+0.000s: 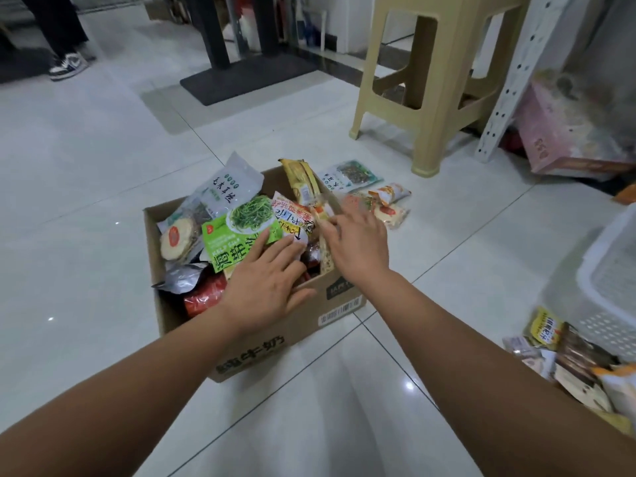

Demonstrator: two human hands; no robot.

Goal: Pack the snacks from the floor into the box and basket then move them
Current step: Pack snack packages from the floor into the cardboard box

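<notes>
A brown cardboard box stands on the white tiled floor, heaped with snack packets. My left hand lies flat with straight fingers on a green seaweed packet at the top of the heap. My right hand reaches over the box's right rim, its fingers spread on the packets there; whether it holds one I cannot tell. A yellow packet sticks up at the far right corner. Just past the box, a few loose packets lie on the floor. A white plastic basket stands at the right edge.
A beige plastic stool stands behind the box. More snack packets are piled at the lower right beside the basket. A pink box leans under a white shelf frame at right. Another person's legs and shoe are at the far left.
</notes>
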